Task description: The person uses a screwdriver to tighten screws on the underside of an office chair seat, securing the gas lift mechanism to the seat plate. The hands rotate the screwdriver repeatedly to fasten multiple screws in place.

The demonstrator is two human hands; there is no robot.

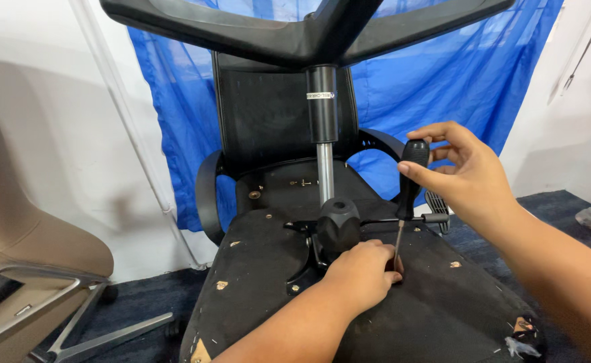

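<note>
An upturned black office chair fills the view, its seat underside (262, 275) facing up. My right hand (467, 171) grips the black handle of a screwdriver (408, 188), held upright with its thin shaft pointing down. My left hand (363, 272) rests on the seat underside, fingers at the screwdriver's tip. The tip itself is hidden by those fingers. Just left of my left hand stands the chair's black mechanism knob (338, 223) and the chrome gas cylinder (324, 144), which rises to the star base (295, 30) overhead.
The chair's backrest (268, 114) and curved armrests (207, 195) stand behind the seat. A blue net curtain (457, 74) hangs at the back. Another chair with a beige seat and metal legs (26, 249) stands at the left on dark carpet.
</note>
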